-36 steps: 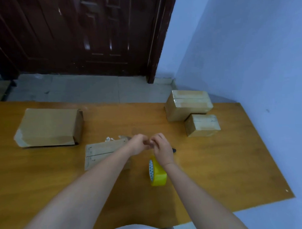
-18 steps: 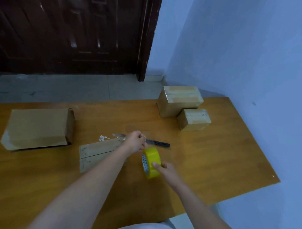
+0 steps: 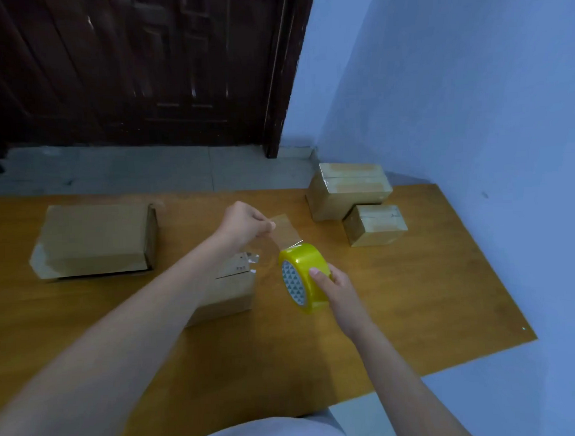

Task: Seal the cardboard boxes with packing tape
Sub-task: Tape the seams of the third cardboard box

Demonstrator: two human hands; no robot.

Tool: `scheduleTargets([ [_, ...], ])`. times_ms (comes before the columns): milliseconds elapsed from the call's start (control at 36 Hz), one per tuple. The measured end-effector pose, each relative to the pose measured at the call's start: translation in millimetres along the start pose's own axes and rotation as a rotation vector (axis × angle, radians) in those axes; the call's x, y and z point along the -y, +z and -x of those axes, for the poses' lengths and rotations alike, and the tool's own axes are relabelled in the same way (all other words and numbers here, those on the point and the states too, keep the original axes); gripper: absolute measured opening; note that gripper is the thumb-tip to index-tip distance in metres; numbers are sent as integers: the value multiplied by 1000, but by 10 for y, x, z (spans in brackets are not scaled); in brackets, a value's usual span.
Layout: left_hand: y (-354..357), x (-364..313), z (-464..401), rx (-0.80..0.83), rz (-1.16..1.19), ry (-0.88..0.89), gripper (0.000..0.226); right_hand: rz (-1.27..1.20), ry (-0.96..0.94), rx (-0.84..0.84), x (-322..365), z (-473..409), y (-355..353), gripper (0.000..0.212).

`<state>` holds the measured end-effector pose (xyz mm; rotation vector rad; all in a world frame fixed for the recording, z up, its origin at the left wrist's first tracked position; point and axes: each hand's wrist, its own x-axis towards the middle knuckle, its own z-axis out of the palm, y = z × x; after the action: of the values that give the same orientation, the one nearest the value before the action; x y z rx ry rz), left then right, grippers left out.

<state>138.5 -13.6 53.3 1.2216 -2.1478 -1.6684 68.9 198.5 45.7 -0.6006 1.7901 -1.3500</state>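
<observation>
My right hand (image 3: 334, 284) grips a yellow roll of packing tape (image 3: 306, 276) above the wooden table (image 3: 412, 295). My left hand (image 3: 244, 224) pinches the free end of a clear tape strip (image 3: 285, 231) pulled up and away from the roll. Under my left forearm sits a small cardboard box (image 3: 230, 293), partly hidden, with loose tape scraps at its top edge. A larger box (image 3: 94, 239) lies at the left. Two taped boxes stand at the back right, a big one (image 3: 347, 189) and a small one (image 3: 374, 224).
A blue wall runs along the table's right side. Beyond the table's far edge lies grey floor and a dark wooden door (image 3: 144, 66). The table's near right corner (image 3: 531, 336) is close to the wall.
The roll has been lifted off the table. My left hand has moved up and away from it, drawing out a length of clear tape. The knife seen earlier is now hidden.
</observation>
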Motion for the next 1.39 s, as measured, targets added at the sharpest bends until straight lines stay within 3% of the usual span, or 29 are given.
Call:
scheduleTargets([
  [194, -219, 205, 153, 31, 264, -126, 6, 99, -4, 51, 110, 52, 242, 15],
  [361, -267, 336, 154, 65, 356, -139, 8, 138, 49, 52, 107, 115, 327, 21],
  [417, -245, 356, 144, 55, 304, -134, 10, 144, 72, 68, 71, 125, 363, 16],
  [528, -163, 401, 63, -27, 164, -108, 14, 173, 128, 82, 60, 157, 463, 39],
  [694, 15, 475, -13, -134, -18, -87, 29, 530, 166, 63, 104, 79, 537, 36],
  [833, 12, 496, -32, -148, -203, 7, 14, 610, 242, 51, 13, 56, 508, 42],
  [1056, 91, 849, -117, -192, -78, 104, 16, 329, 324, 98, -74, 30, 557, 36],
  [1194, 206, 990, -80, -317, -157, 76, 19, 421, 304, 86, -207, -14, 568, 42],
  [1306, 224, 982, -89, -321, -227, 94, 22, 408, 308, 75, -306, -5, 596, 62],
  [1389, 221, 998, -114, -329, -247, 92, 22, 392, 304, 86, -343, -3, 634, 50],
])
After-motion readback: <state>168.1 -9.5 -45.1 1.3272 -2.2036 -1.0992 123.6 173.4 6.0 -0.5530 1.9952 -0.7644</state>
